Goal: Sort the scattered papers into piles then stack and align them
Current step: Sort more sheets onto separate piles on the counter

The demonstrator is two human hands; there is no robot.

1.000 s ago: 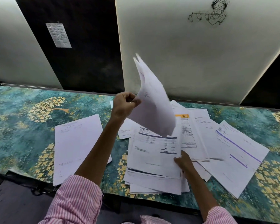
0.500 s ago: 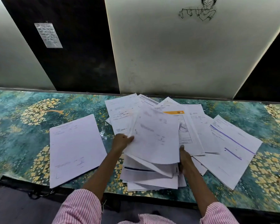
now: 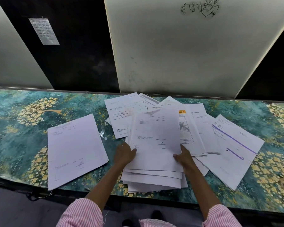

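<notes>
White paper covers the middle of the teal, yellow-flowered tablecloth [image 3: 23, 136]. The left hand [image 3: 124, 154] and the right hand [image 3: 184, 157] hold the top sheet [image 3: 154, 136] by its two side edges. Each thumb lies on top, and the fingers are tucked underneath where we cannot see them. The sheet sits on the ragged middle pile [image 3: 154, 181] at the near edge of the table. A tidier left pile [image 3: 75, 149] lies apart from it. Loose sheets fan out behind and to the right, among them an orange-tagged form [image 3: 182, 111] and a purple-lined sheet [image 3: 236, 145].

We see a few risks from here. The middle pile is splayed and reaches the table's front edge, so a sideways tug on the top sheet could drag the lower sheets off onto the floor. Thin paper gripped only at its edges may buckle or crease. The fanned sheets overlap the pile, so squaring it now could trap unsorted ones inside.
</notes>
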